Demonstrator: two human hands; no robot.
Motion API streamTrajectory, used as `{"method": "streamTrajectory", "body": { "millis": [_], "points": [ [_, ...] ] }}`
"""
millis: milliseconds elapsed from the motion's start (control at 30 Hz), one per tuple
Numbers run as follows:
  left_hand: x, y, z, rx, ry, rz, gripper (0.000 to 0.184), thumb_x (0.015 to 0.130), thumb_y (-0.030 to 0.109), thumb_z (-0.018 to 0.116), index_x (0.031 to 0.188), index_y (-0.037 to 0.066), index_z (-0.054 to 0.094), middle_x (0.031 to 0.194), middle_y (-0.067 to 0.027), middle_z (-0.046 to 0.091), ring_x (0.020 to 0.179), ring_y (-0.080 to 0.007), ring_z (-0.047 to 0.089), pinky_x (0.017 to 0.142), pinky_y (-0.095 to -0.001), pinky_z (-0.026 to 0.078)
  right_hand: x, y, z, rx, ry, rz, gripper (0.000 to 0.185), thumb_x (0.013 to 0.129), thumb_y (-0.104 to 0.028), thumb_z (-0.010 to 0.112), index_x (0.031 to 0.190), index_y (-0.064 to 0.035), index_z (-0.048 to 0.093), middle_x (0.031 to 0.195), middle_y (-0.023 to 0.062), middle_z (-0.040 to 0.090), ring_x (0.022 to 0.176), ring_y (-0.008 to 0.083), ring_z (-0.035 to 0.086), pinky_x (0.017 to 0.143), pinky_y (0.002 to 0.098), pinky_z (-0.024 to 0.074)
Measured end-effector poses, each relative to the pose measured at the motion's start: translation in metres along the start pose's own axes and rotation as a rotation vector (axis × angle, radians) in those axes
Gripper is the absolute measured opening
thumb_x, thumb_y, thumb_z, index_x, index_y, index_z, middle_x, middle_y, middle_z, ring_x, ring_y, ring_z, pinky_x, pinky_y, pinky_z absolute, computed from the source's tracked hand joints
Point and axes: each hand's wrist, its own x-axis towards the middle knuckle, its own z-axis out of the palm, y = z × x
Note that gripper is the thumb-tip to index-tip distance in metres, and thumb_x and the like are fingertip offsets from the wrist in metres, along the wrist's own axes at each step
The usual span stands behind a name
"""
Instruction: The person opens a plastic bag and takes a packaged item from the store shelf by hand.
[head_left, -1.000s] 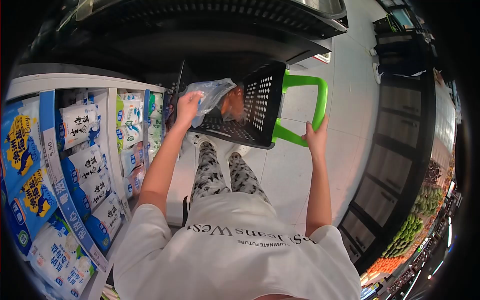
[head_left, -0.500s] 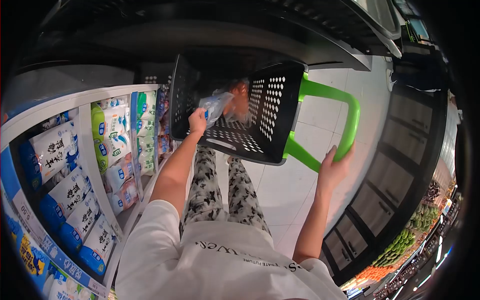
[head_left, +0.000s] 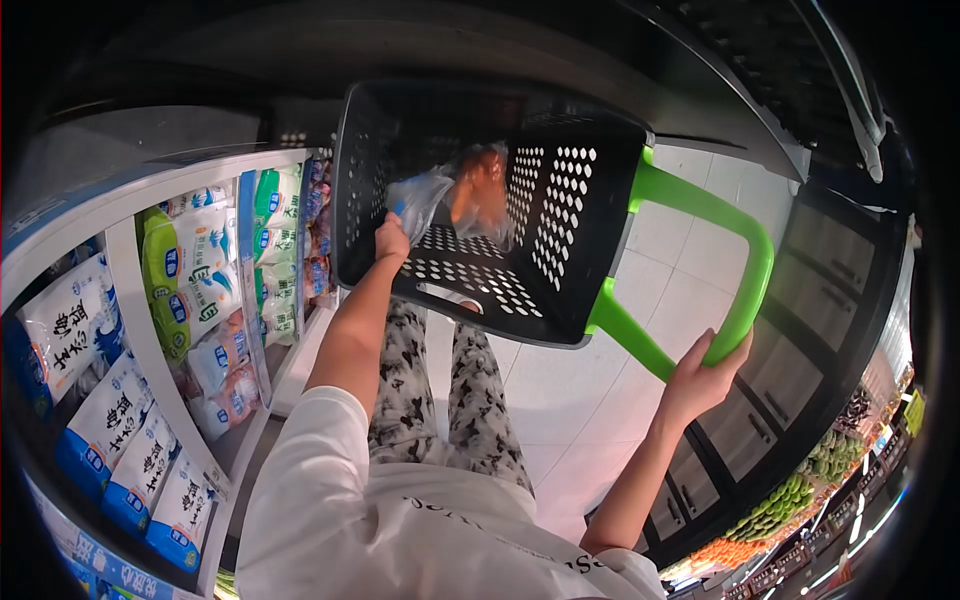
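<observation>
A black perforated basket hangs tilted in front of my body, its opening facing me. My right hand is wrapped round the lower corner of its green handle. Inside the basket, my left hand grips a clear plastic bag; the bag's contents are hard to make out. Beside that bag lies another clear bag with orange-red items, against the perforated wall.
Shelves of packaged bags stand close on the left. A dark counter edge runs above the basket. Dark cabinets line the right, with green vegetables on top. Pale floor tiles show below the basket.
My left hand has lowered the clear bag into the basket. The basket and my right hand have shifted to the right and look nearer. The shelves have slid left in view.
</observation>
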Motion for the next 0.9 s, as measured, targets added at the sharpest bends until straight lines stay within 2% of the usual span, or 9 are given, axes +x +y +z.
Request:
{"method": "streamTrajectory", "body": {
  "millis": [167,333,467,567,600,700,733,800,900],
  "points": [
    [0.001,-0.021,0.003,-0.012,0.151,0.014,0.017,0.074,0.003,0.051,0.092,0.002,0.053,0.085,-0.0206,0.061,0.087,-0.0368,0.059,0.077,-0.042,0.046,0.0,-0.002,-0.002,0.05,-0.027,0.05,0.044,0.085,-0.02,0.056,0.125,-0.0066,0.042,0.106,0.0192,0.059,0.092,0.033,0.06,0.075,0.0388,0.0472],
    [-0.047,0.009,-0.017,-0.109,0.113,0.118,0.031,0.077,0.014,0.057,0.105,0.002,0.053,0.106,-0.0191,0.054,0.101,-0.0348,0.051,0.087,-0.0405,0.041,0.0,-0.007,-0.007,0.103,-0.021,0.035,0.042,0.087,-0.023,0.055,0.123,-0.0057,0.043,0.108,0.0201,0.058,0.094,0.0334,0.059,0.078,0.0386,0.0458],
    [-0.092,0.026,-0.015,-0.255,0.073,0.101,0.032,0.08,0.018,0.057,0.108,0.003,0.054,0.106,-0.0217,0.056,0.101,-0.0358,0.052,0.089,-0.0406,0.04,-0.002,-0.006,-0.015,0.152,-0.071,0.044,0.042,0.088,-0.024,0.051,0.127,-0.0103,0.04,0.102,0.0191,0.06,0.086,0.0343,0.06,0.073,0.0397,0.0468],
    [-0.13,0.047,-0.017,-0.341,0.011,0.023,0.033,0.081,0.021,0.056,0.109,0.003,0.055,0.099,-0.021,0.059,0.092,-0.0354,0.056,0.083,-0.0395,0.043,0.003,-0.001,-0.023,0.163,-0.246,0.206,0.042,0.089,-0.025,0.051,0.127,-0.0104,0.039,0.099,0.0192,0.061,0.086,0.0343,0.06,0.073,0.0399,0.0468],
    [-0.141,0.052,-0.016,-0.356,0.024,0.053,0.033,0.081,0.021,0.056,0.109,0.002,0.055,0.098,-0.0209,0.059,0.091,-0.0353,0.057,0.082,-0.0393,0.044,0.006,-0.004,-0.03,0.203,-0.322,0.286,0.047,0.085,-0.02,0.055,0.128,-0.0115,0.038,0.109,0.0207,0.056,0.09,0.0354,0.059,0.074,0.0399,0.0469],
    [-0.172,0.073,-0.019,-0.413,0.022,0.101,0.035,0.082,0.023,0.057,0.109,0.001,0.055,0.098,-0.0208,0.06,0.089,-0.035,0.058,0.081,-0.0387,0.044,0.002,0.006,-0.016,0.027,0.12,-0.252,0.055,0.079,-0.012,0.058,0.13,-0.0128,0.038,0.12,0.0216,0.047,0.096,0.0369,0.056,0.076,0.0391,0.0471],
    [-0.185,0.089,-0.03,-0.442,-0.009,0.092,0.036,0.081,0.023,0.057,0.109,0.001,0.054,0.099,-0.0209,0.06,0.09,-0.0348,0.058,0.081,-0.0384,0.044,0.001,-0.007,-0.018,0.034,0.156,-0.305,0.064,0.074,-0.005,0.06,0.132,-0.0147,0.035,0.125,0.0217,0.041,0.096,0.0381,0.054,0.075,0.0393,0.0476],
    [-0.202,0.111,-0.033,-0.469,-0.078,0.11,0.04,0.082,0.026,0.057,0.112,0.001,0.053,0.103,-0.0214,0.059,0.095,-0.0343,0.057,0.084,-0.0373,0.043,0.003,-0.014,-0.023,0.012,-0.034,-0.185,0.065,0.075,-0.005,0.058,0.134,-0.0155,0.032,0.125,0.0202,0.042,0.095,0.0369,0.055,0.075,0.0398,0.0475],
    [-0.237,0.166,-0.043,-0.473,-0.16,0.437,0.048,0.081,0.026,0.06,0.121,0.003,0.046,0.112,-0.0216,0.055,0.1,-0.0317,0.056,0.086,-0.0354,0.042,0.013,0.005,-0.022,0.188,-0.182,-0.107,0.069,0.077,-0.004,0.055,0.137,-0.0156,0.024,0.108,0.0203,0.054,0.082,0.0364,0.058,0.066,0.0418,0.0467]
  ]
}}
